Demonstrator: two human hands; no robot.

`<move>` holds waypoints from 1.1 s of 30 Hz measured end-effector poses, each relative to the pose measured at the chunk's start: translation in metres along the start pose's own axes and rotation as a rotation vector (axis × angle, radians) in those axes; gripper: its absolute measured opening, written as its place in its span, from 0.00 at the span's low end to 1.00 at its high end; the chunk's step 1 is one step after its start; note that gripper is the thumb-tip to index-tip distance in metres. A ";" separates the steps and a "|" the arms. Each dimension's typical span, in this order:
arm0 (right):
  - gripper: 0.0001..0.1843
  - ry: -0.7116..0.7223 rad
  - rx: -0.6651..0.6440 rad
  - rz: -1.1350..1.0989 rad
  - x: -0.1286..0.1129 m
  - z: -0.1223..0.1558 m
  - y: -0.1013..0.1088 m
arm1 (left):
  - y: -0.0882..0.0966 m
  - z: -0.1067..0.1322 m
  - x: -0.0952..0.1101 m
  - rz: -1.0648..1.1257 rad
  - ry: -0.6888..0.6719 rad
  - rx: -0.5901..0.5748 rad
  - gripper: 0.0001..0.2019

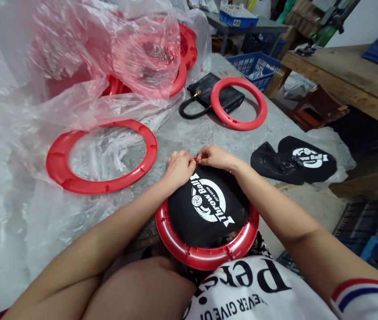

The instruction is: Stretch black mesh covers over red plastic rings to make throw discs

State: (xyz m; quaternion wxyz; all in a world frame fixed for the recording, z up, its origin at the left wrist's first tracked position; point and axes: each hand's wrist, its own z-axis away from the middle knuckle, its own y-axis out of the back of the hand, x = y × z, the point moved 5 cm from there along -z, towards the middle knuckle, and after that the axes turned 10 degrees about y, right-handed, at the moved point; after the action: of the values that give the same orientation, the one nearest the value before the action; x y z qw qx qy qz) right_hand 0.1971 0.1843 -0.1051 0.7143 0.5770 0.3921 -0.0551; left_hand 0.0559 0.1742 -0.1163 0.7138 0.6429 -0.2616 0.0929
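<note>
A red plastic ring (189, 254) leans between my lap and the table edge. Across its opening lies a black mesh fabric disc (182, 218) with a white "Throw Ball" print; a gap shows between fabric and ring at the lower right. My left hand (180, 166) is closed at the far rim, its fingers pressing the fabric's edge. Right beside it, my right hand (213, 158) pinches the same edge against the ring. The fingertips of both hands nearly meet, and they partly hide the spot they grip.
Another red ring (58, 164) lies on the left, partly on clear plastic sheeting (18, 111) that covers more rings. Behind, a red ring (262, 106) rests against a black handbag (204, 84). Black printed fabric pieces (287, 146) lie right. Blue crates (268, 62) stand beyond the table.
</note>
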 end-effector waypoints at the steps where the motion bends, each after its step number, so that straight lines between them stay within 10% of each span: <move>1: 0.05 0.003 -0.002 -0.047 0.004 -0.003 -0.005 | -0.002 -0.001 -0.003 0.033 0.023 0.000 0.12; 33: 0.05 0.070 0.151 -0.156 0.023 0.004 -0.011 | -0.003 -0.001 -0.010 0.242 0.057 0.020 0.05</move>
State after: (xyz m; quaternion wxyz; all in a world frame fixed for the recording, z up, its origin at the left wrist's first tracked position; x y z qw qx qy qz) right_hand 0.2087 0.1854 -0.1278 0.6483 0.5985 0.4551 -0.1198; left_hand 0.0492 0.1768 -0.1233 0.6980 0.6109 -0.3160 0.1994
